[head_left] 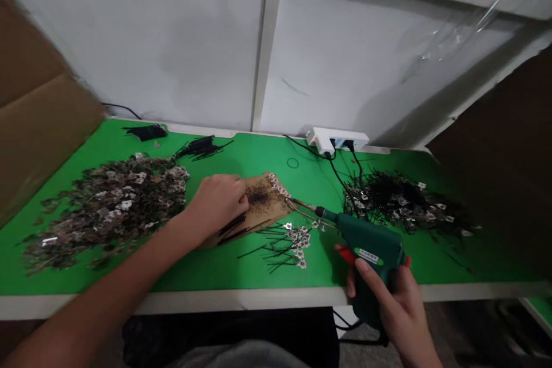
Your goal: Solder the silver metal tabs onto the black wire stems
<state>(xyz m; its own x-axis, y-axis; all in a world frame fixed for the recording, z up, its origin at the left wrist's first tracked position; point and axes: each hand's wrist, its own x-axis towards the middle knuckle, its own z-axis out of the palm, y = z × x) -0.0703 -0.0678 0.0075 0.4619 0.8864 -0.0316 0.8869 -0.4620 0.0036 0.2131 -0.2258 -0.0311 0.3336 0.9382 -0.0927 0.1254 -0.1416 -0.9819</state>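
Note:
My right hand (394, 299) grips a green soldering gun (371, 238) with a red trigger. Its tip touches or nearly touches a row of small metal pieces (279, 186) along the right edge of a brown, scorched piece of cardboard (276, 215). Over the left side of this cardboard, my left hand (219, 201) is closed, fingertips tucked under; what they hold is hidden. Dark wires (233, 227) lie beneath it on the cardboard. Just in front, several metal pieces with black wires attached (297, 241) rest on the green table mat (207, 267).
A large heap of small metal pieces (125, 201) spreads at the left, with bundles of black wires (202, 146) behind it. At the right is another pile of wired pieces (397, 198). A white power strip (338, 139) with plugged-in cords stands by the back wall. Cardboard (38, 109) borders the left side.

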